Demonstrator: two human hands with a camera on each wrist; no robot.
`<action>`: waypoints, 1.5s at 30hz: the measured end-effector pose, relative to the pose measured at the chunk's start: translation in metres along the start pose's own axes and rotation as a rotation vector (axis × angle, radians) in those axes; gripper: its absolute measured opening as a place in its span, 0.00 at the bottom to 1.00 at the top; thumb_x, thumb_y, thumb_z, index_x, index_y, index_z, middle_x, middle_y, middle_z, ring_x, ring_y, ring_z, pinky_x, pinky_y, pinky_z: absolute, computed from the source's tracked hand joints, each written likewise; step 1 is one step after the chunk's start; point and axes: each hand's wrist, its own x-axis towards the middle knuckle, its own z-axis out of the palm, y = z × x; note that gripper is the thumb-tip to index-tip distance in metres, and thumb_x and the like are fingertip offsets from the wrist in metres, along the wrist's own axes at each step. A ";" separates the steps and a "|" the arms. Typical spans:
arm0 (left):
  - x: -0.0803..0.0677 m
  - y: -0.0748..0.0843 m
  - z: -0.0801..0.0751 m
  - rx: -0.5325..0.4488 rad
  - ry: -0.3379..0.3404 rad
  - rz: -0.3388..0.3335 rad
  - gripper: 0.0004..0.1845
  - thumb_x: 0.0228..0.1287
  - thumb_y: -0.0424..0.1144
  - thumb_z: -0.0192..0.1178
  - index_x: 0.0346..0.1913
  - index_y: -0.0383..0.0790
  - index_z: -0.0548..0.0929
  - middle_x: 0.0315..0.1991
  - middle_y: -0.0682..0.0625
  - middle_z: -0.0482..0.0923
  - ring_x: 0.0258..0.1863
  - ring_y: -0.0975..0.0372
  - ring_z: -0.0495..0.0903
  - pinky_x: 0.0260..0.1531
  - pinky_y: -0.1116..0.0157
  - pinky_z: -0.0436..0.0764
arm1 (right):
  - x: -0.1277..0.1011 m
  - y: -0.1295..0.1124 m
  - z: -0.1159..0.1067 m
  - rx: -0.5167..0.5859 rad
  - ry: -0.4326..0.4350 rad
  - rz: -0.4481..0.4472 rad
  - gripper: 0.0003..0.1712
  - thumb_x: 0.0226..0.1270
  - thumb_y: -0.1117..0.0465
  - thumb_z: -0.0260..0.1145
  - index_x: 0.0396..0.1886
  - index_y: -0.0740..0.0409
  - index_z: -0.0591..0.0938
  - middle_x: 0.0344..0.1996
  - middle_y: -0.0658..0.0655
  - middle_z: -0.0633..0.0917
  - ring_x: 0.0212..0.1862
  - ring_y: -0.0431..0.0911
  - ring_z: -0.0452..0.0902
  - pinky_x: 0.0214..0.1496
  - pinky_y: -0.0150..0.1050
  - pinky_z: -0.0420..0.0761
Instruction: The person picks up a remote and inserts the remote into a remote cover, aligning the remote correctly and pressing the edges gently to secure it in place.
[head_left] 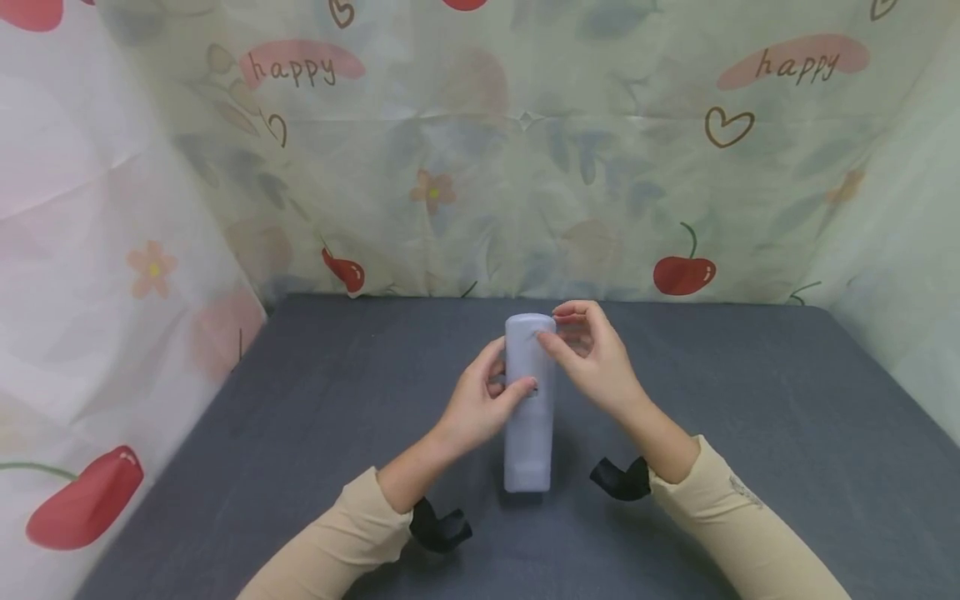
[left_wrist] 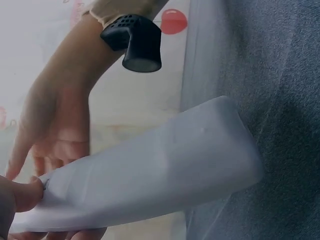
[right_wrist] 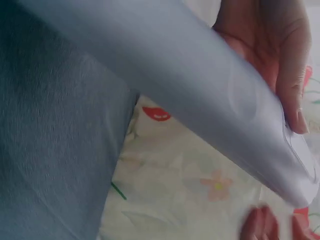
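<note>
A long, pale lavender plastic case (head_left: 529, 433) with rounded edges stands tilted in front of me, raised above the dark table. My left hand (head_left: 480, 400) grips it around its upper half, thumb on the front beside a small dark mark. The left wrist view shows that thumb (left_wrist: 27, 195) pressed on the case (left_wrist: 150, 170), fingers beneath it. Near the case's upper end is my right hand (head_left: 596, 358), fingers bent and spread. Its blurred fingertips (right_wrist: 260, 222) appear just off the end of the case (right_wrist: 240, 115) in the right wrist view. What the case contains is hidden.
The table has a dark grey cloth (head_left: 337, 433). Behind it hangs a printed curtain (head_left: 525, 208) with cherries and hearts, and another printed sheet (head_left: 112, 333) hangs at the left. Black wrist-worn devices (head_left: 438, 527) sit below both cuffs.
</note>
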 end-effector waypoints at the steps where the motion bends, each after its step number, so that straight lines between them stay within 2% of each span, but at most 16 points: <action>1: 0.000 0.001 0.000 0.000 0.003 0.000 0.29 0.64 0.31 0.56 0.66 0.34 0.60 0.47 0.30 0.78 0.40 0.45 0.83 0.36 0.60 0.84 | 0.001 0.001 -0.001 0.027 -0.039 0.051 0.23 0.69 0.55 0.57 0.57 0.62 0.67 0.52 0.63 0.75 0.50 0.50 0.76 0.49 0.37 0.79; 3: 0.001 0.001 -0.001 -0.002 0.005 -0.010 0.29 0.64 0.31 0.57 0.66 0.34 0.61 0.47 0.31 0.79 0.40 0.45 0.83 0.36 0.59 0.84 | 0.002 0.002 -0.003 0.062 -0.104 0.131 0.25 0.73 0.49 0.50 0.60 0.61 0.68 0.54 0.65 0.76 0.51 0.49 0.77 0.51 0.42 0.80; 5: 0.001 0.001 -0.002 -0.001 -0.005 -0.014 0.28 0.64 0.31 0.57 0.66 0.34 0.61 0.47 0.30 0.79 0.39 0.46 0.84 0.36 0.59 0.84 | 0.002 0.003 -0.004 0.086 -0.142 0.173 0.27 0.73 0.47 0.47 0.60 0.62 0.70 0.53 0.65 0.77 0.48 0.46 0.79 0.50 0.42 0.81; 7: 0.001 0.001 -0.002 -0.007 -0.017 -0.025 0.29 0.64 0.31 0.57 0.66 0.35 0.61 0.48 0.30 0.78 0.38 0.46 0.84 0.36 0.59 0.83 | 0.002 0.003 -0.004 0.102 -0.144 0.172 0.26 0.73 0.48 0.48 0.58 0.65 0.72 0.49 0.65 0.78 0.43 0.42 0.79 0.47 0.39 0.82; 10: 0.001 0.003 -0.004 -0.023 -0.021 -0.053 0.27 0.65 0.34 0.56 0.66 0.37 0.62 0.51 0.33 0.77 0.40 0.47 0.84 0.38 0.59 0.83 | 0.002 0.002 -0.004 0.134 -0.131 0.150 0.23 0.72 0.51 0.51 0.54 0.66 0.73 0.43 0.58 0.80 0.37 0.38 0.77 0.40 0.35 0.82; 15: 0.005 0.010 -0.009 -0.081 0.063 -0.133 0.19 0.69 0.39 0.53 0.60 0.37 0.72 0.54 0.39 0.76 0.43 0.54 0.83 0.39 0.61 0.82 | 0.000 -0.001 -0.004 0.182 -0.140 0.120 0.21 0.72 0.53 0.53 0.51 0.68 0.73 0.34 0.46 0.80 0.34 0.37 0.78 0.36 0.35 0.82; 18: 0.008 0.013 -0.012 -0.125 0.101 -0.154 0.18 0.69 0.39 0.52 0.58 0.36 0.74 0.52 0.39 0.77 0.39 0.60 0.82 0.35 0.65 0.81 | -0.001 -0.002 -0.004 0.199 -0.155 0.114 0.21 0.71 0.53 0.55 0.52 0.66 0.73 0.36 0.44 0.80 0.35 0.38 0.78 0.37 0.36 0.83; 22: 0.011 0.014 -0.016 -0.162 0.100 -0.159 0.17 0.68 0.37 0.53 0.57 0.37 0.74 0.49 0.39 0.77 0.32 0.68 0.80 0.27 0.69 0.77 | -0.002 -0.001 -0.002 0.198 -0.177 0.112 0.22 0.69 0.53 0.57 0.56 0.63 0.73 0.44 0.46 0.80 0.40 0.37 0.80 0.41 0.39 0.84; 24: 0.011 0.014 -0.017 -0.164 0.091 -0.141 0.16 0.68 0.35 0.53 0.57 0.36 0.73 0.46 0.39 0.76 0.26 0.69 0.77 0.25 0.70 0.74 | -0.002 0.000 -0.002 0.191 -0.165 0.104 0.22 0.67 0.54 0.60 0.56 0.63 0.75 0.44 0.46 0.81 0.41 0.36 0.80 0.43 0.38 0.83; 29: 0.011 0.015 -0.019 -0.146 0.102 -0.114 0.17 0.65 0.33 0.56 0.56 0.33 0.75 0.45 0.38 0.76 0.18 0.68 0.73 0.23 0.72 0.71 | -0.004 -0.001 -0.003 0.191 -0.092 0.072 0.21 0.62 0.58 0.65 0.51 0.65 0.79 0.36 0.40 0.83 0.39 0.36 0.80 0.44 0.34 0.82; 36: 0.011 0.018 -0.019 -0.157 0.122 -0.123 0.18 0.62 0.32 0.59 0.55 0.33 0.77 0.50 0.36 0.78 0.22 0.71 0.77 0.23 0.73 0.71 | -0.007 -0.006 -0.006 0.148 -0.048 0.050 0.20 0.58 0.58 0.69 0.47 0.64 0.81 0.31 0.37 0.84 0.36 0.37 0.81 0.42 0.33 0.82; 38: 0.010 0.018 -0.018 -0.154 0.138 -0.123 0.18 0.61 0.32 0.60 0.55 0.34 0.77 0.50 0.37 0.78 0.26 0.69 0.81 0.27 0.73 0.75 | -0.007 -0.006 -0.005 0.104 -0.024 0.037 0.19 0.57 0.58 0.70 0.46 0.62 0.82 0.31 0.39 0.85 0.36 0.36 0.80 0.42 0.32 0.81; 43: 0.009 0.018 -0.015 -0.152 0.175 -0.131 0.19 0.59 0.32 0.62 0.55 0.34 0.78 0.51 0.39 0.79 0.39 0.58 0.85 0.40 0.66 0.82 | -0.008 -0.005 -0.001 0.010 0.031 0.004 0.16 0.56 0.59 0.70 0.44 0.60 0.84 0.35 0.55 0.88 0.35 0.34 0.80 0.39 0.33 0.79; 45: 0.009 0.017 -0.015 -0.161 0.171 -0.143 0.19 0.60 0.33 0.62 0.55 0.35 0.78 0.51 0.39 0.79 0.35 0.61 0.85 0.36 0.67 0.82 | -0.008 -0.004 0.000 -0.001 0.035 -0.008 0.16 0.57 0.59 0.70 0.45 0.60 0.83 0.37 0.59 0.87 0.35 0.34 0.80 0.39 0.33 0.79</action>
